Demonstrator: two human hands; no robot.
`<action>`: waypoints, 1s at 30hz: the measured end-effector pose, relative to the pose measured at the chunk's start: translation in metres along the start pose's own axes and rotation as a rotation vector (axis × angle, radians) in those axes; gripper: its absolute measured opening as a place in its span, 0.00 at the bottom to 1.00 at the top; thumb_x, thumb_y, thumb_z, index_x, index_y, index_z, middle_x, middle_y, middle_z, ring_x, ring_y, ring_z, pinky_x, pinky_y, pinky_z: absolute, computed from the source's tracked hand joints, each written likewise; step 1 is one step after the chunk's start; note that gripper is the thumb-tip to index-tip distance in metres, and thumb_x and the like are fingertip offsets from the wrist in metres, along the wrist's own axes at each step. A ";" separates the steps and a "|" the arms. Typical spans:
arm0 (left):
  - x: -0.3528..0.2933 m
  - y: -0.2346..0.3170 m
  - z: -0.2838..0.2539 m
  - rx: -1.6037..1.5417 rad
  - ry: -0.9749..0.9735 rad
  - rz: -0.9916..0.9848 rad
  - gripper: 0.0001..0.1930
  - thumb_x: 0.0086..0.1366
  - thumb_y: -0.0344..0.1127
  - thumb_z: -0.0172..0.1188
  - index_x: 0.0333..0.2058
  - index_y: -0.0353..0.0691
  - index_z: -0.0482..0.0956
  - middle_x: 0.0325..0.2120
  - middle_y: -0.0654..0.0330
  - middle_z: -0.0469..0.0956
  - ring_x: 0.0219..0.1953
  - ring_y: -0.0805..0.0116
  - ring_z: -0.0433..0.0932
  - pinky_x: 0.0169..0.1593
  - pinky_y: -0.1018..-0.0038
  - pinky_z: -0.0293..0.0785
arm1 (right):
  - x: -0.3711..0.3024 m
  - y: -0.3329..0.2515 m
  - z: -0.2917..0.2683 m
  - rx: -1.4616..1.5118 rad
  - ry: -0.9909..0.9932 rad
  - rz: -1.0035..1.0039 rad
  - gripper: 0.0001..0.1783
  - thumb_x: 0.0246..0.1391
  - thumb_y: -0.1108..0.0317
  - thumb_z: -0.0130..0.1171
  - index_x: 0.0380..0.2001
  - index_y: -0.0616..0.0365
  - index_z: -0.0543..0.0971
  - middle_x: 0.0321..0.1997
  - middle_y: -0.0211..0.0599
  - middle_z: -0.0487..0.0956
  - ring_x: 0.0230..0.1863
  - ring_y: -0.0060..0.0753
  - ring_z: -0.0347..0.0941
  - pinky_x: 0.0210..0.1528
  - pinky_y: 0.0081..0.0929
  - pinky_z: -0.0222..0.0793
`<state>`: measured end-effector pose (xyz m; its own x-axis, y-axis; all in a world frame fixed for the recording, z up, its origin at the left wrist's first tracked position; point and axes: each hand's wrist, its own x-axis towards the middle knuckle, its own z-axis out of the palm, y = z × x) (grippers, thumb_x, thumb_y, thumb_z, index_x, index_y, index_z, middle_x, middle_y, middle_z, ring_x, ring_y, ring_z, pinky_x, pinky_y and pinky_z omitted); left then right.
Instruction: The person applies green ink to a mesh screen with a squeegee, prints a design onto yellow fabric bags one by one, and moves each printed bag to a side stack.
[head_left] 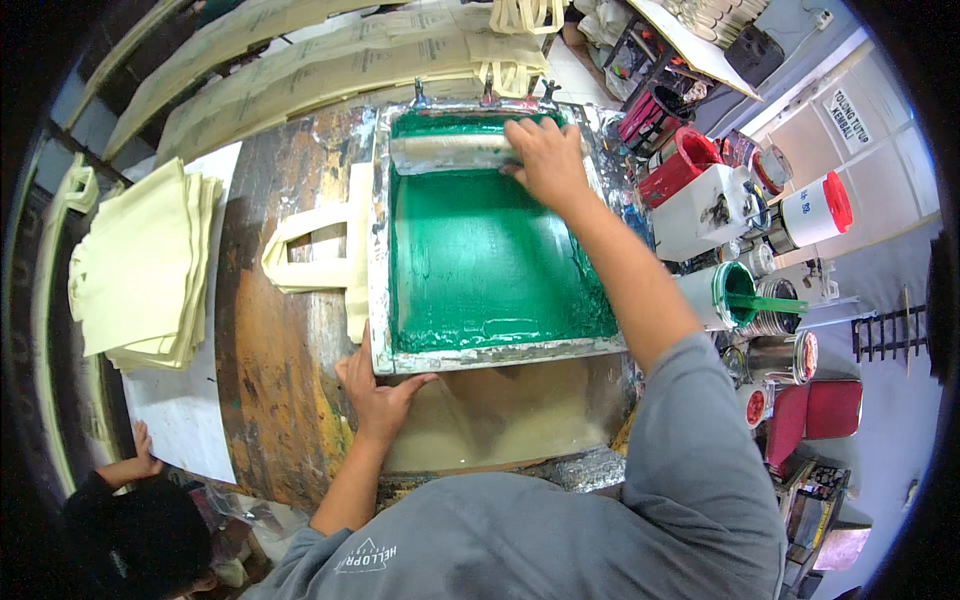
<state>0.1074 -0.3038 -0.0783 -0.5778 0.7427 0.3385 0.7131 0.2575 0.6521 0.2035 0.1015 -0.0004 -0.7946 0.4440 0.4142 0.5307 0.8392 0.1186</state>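
Note:
A screen printing frame (500, 357) with a pale, stained rim lies on the worktable. Green ink (490, 265) covers its mesh. At the frame's far end, my right hand (552, 168) is closed over the right part of a squeegee (440, 152), which lies crosswise. Against the near left corner of the frame rests my left hand (378, 405), thumb and fingers spread along its edges. From under the frame's left side sticks out a cream tote bag (285, 275), its handle loop showing; the rest of it is hidden.
A stack of cream bags (145, 265) stands on the left. Ink-stained cans and a green ink tub (715, 295) with a stick crowd the right side. Racks of bags (330, 75) fill the back. Another person's hand (135, 460) touches the table's lower left edge.

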 end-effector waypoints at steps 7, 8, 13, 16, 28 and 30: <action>0.083 0.015 -0.044 0.118 0.039 0.129 0.56 0.42 0.70 0.80 0.65 0.39 0.80 0.46 0.51 0.74 0.52 0.49 0.72 0.59 0.54 0.64 | 0.071 0.034 -0.008 0.012 -0.162 -0.040 0.35 0.48 0.57 0.79 0.58 0.44 0.74 0.55 0.28 0.83 0.58 0.43 0.79 0.55 0.59 0.68; 0.121 0.023 -0.038 0.041 0.060 0.231 0.54 0.44 0.69 0.80 0.65 0.39 0.79 0.47 0.50 0.75 0.52 0.47 0.72 0.60 0.51 0.65 | 0.064 0.037 0.001 -0.002 -0.159 -0.009 0.35 0.49 0.57 0.79 0.58 0.44 0.74 0.55 0.28 0.83 0.58 0.43 0.79 0.55 0.59 0.68; 0.325 0.031 0.056 0.310 0.225 0.600 0.39 0.62 0.68 0.69 0.59 0.40 0.82 0.58 0.41 0.78 0.61 0.39 0.75 0.64 0.48 0.71 | 0.068 0.027 0.035 0.005 -0.113 -0.002 0.33 0.49 0.58 0.79 0.57 0.45 0.73 0.54 0.27 0.83 0.57 0.42 0.79 0.53 0.53 0.71; 0.356 0.019 0.087 0.460 -0.055 0.399 0.34 0.64 0.71 0.63 0.41 0.38 0.84 0.41 0.46 0.83 0.48 0.44 0.81 0.52 0.51 0.77 | 0.058 0.029 0.028 0.007 -0.080 -0.083 0.32 0.49 0.56 0.78 0.54 0.48 0.74 0.49 0.32 0.84 0.54 0.46 0.80 0.50 0.48 0.74; 0.208 0.036 0.053 0.440 0.075 0.621 0.33 0.58 0.72 0.66 0.25 0.43 0.76 0.22 0.59 0.77 0.27 0.57 0.80 0.31 0.62 0.77 | -0.081 -0.033 -0.050 0.083 -0.156 -0.072 0.29 0.47 0.60 0.77 0.52 0.48 0.76 0.45 0.33 0.83 0.49 0.46 0.80 0.47 0.48 0.71; 0.172 0.044 0.040 0.401 0.071 0.613 0.32 0.58 0.71 0.68 0.25 0.43 0.76 0.22 0.59 0.77 0.27 0.57 0.79 0.32 0.62 0.76 | -0.110 -0.047 -0.069 0.085 -0.204 -0.069 0.29 0.47 0.60 0.77 0.52 0.48 0.77 0.45 0.33 0.82 0.49 0.44 0.79 0.47 0.47 0.70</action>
<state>0.0558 -0.1402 -0.0183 -0.0436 0.7874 0.6149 0.9989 0.0254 0.0383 0.2863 -0.0085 0.0110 -0.8760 0.4314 0.2158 0.4529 0.8895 0.0605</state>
